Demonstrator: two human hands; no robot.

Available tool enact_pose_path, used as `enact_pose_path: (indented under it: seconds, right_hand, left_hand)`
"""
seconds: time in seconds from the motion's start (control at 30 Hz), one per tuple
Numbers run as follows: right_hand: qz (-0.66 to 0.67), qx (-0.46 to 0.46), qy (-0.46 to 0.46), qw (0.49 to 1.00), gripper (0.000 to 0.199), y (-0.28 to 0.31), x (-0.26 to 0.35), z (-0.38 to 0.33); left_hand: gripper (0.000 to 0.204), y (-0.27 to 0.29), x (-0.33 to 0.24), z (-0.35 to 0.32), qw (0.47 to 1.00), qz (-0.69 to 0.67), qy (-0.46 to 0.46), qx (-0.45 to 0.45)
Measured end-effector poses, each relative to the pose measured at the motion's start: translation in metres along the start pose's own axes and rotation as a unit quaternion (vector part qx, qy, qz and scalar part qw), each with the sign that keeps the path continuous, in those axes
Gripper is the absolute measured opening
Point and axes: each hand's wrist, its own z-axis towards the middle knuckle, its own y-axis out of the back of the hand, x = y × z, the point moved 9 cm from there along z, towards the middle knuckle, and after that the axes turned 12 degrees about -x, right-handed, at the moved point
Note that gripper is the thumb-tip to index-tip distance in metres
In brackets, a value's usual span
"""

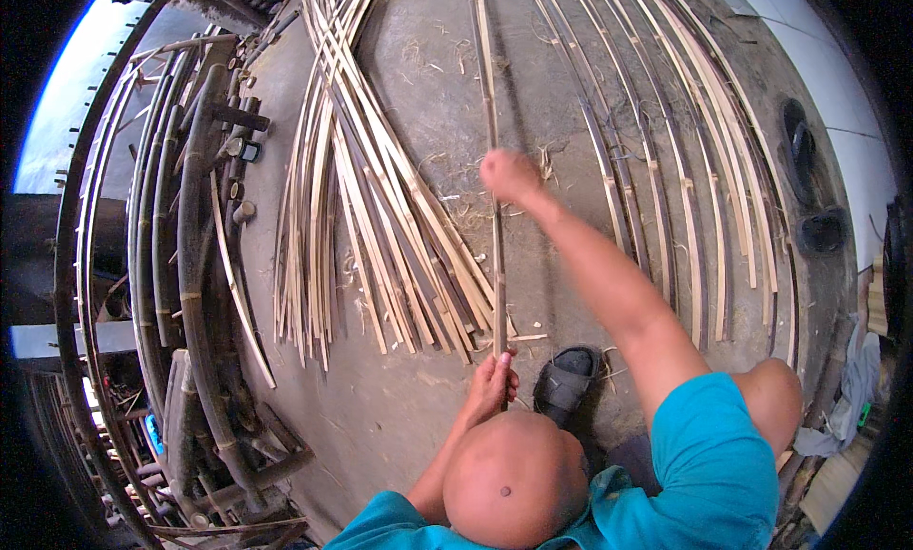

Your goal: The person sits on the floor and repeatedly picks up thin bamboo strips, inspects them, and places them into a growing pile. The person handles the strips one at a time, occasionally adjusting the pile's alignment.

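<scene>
A long, narrow bamboo strip runs away from me up the middle of the view. My left hand pinches its near end, thumb on top. Farther along, my right hand is closed around the same strip, the arm stretched forward; any tool inside that fist is hidden. Left of the strip lies a crossed heap of split bamboo strips, pale on one face and dark on the other. The strip's far end reaches past the top of the view.
More bamboo strips lie spread in curved lines to the right. Stacked bamboo poles fill the left side. Thin shavings litter the concrete floor. A dark sandal is near my left hand; dark footwear lies far right.
</scene>
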Motion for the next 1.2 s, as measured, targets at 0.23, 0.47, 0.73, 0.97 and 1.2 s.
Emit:
enact_pose_path:
  seconds: [0.23, 0.47, 0.73, 0.97, 1.2]
  right_hand:
    - [0.718, -0.155, -0.119, 0.668, 0.017, 0.176, 0.031, 0.061]
    - [0.479, -0.041, -0.243, 0.843, 0.020, 0.133, -0.080, -0.039]
    - [0.523, 0.225, -0.366, 0.736, 0.025, 0.034, -0.055, -0.183]
    - [0.440, 0.187, -0.296, 0.827, 0.019, 0.016, -0.072, -0.170]
    - [0.518, 0.186, -0.354, 0.756, 0.017, -0.002, -0.043, -0.185]
  left_hand:
    - [0.037, 0.008, 0.031, 0.014, 0.992, -0.089, 0.080, 0.047]
    - [0.028, -0.037, -0.086, 0.063, 0.981, -0.177, 0.003, 0.084]
    - [0.032, -0.082, -0.138, 0.109, 0.976, -0.175, -0.106, 0.072]
    - [0.026, -0.082, -0.135, 0.082, 0.966, 0.000, -0.256, 0.024]
    - [0.035, -0.050, -0.127, 0.076, 0.972, -0.133, -0.192, -0.005]
